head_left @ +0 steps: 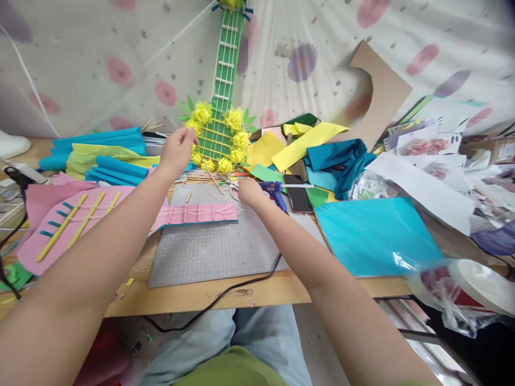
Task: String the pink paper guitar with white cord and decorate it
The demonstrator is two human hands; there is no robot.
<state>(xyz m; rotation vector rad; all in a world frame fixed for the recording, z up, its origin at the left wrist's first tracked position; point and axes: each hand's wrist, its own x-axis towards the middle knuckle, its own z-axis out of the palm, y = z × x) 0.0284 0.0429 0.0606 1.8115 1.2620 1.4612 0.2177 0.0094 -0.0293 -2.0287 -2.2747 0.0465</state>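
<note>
My left hand (177,152) is raised beside the yellow paper flowers (203,112) on a green paper guitar (215,140). Its fingertips are pinched together, and whatever is between them is too small to make out. Low over the cutting mat's far edge, my right hand (250,192) is closed, with its fingers mostly hidden. Thin sticks and something metallic lie at its fingertips. Just right of it is a blue glue gun (274,194) with a white glue stick in its back. A pink paper guitar (132,201) lies flat under my left forearm, its neck with white strings reaching across the mat.
The grey cutting mat (209,257) covers the table's middle. A phone (298,194) lies beside the glue gun. At right are a turquoise sheet (378,236) and a roll in plastic (462,289). Blue paper rolls (100,145) lie at left. A black cable (233,287) crosses the front edge.
</note>
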